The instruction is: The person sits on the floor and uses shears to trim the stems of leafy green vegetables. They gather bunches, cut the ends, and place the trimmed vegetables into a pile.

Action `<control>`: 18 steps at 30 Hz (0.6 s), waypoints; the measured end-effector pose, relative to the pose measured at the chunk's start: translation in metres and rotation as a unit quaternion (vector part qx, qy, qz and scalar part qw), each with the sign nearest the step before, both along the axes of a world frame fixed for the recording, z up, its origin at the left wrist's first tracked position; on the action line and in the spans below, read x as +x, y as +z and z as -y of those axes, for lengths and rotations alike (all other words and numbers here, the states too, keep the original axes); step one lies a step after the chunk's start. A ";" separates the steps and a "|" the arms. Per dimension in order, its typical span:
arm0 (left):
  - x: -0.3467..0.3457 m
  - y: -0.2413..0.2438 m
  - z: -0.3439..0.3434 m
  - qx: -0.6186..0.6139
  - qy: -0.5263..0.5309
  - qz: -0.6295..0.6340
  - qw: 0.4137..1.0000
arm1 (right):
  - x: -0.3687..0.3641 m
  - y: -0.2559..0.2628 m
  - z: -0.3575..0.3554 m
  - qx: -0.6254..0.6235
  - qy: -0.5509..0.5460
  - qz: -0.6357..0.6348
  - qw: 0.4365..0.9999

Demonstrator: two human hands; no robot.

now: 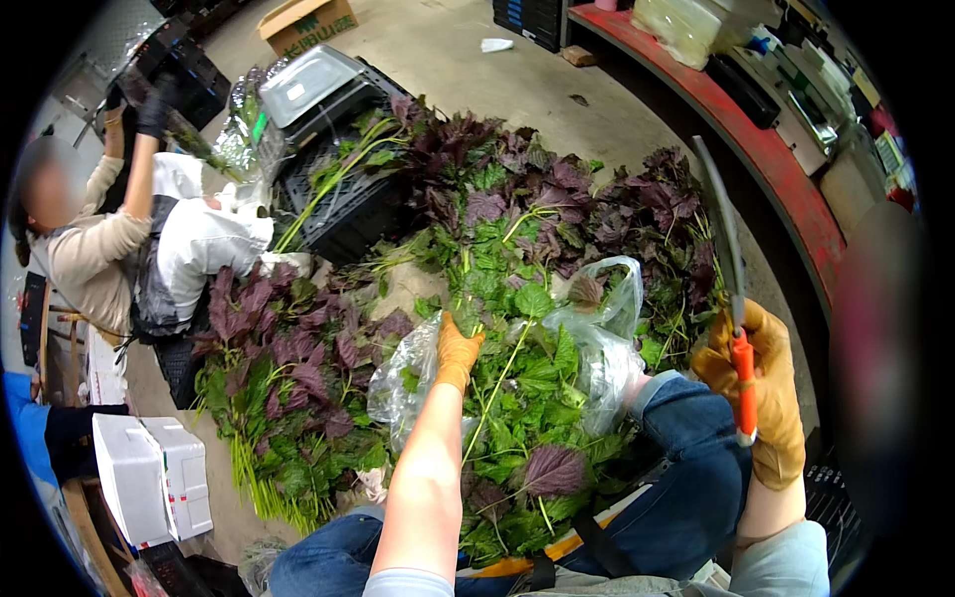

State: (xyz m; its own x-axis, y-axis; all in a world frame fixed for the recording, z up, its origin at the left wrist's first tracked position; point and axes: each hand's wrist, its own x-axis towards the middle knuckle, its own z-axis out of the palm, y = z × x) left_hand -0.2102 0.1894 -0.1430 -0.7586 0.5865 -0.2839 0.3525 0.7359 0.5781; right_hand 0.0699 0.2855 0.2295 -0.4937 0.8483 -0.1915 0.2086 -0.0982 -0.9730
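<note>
My left hand (pixel 458 352), in a tan rubber glove, reaches forward to the stems of a bunch of green and purple leaves (pixel 477 283); its fingertips are partly hidden, so its hold is unclear. Raised at the right, my gloved right hand (pixel 761 395) grips a long curved blade tool (pixel 725 224) by its orange-red handle, blade pointing up. Between my knees lies a heap of green perilla-like leaves (pixel 537 373) with a purple leaf on top, in a clear plastic bag (pixel 604 351) whose edges show on both sides.
Purple-leaved stems (pixel 298 336) pile on the floor at left and far ahead. A scale (pixel 310 82) stands on black crates (pixel 351 216). A person (pixel 112 246) sits at left, above white foam boxes (pixel 153 477). A red-edged bench (pixel 776 164) curves along the right. An open cardboard box (pixel 306 26) stands behind.
</note>
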 end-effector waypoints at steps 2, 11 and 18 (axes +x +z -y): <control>0.013 0.012 -0.014 -0.084 0.032 0.046 0.995 | 0.004 -0.005 -0.007 -0.023 -0.027 -0.001 0.999; 0.010 0.019 -0.025 -0.201 0.011 0.006 0.980 | -0.004 -0.005 -0.007 -0.021 -0.102 0.036 0.994; 0.016 0.028 0.023 0.002 -0.036 -0.250 0.967 | -0.003 -0.002 -0.002 -0.066 -0.029 0.022 0.997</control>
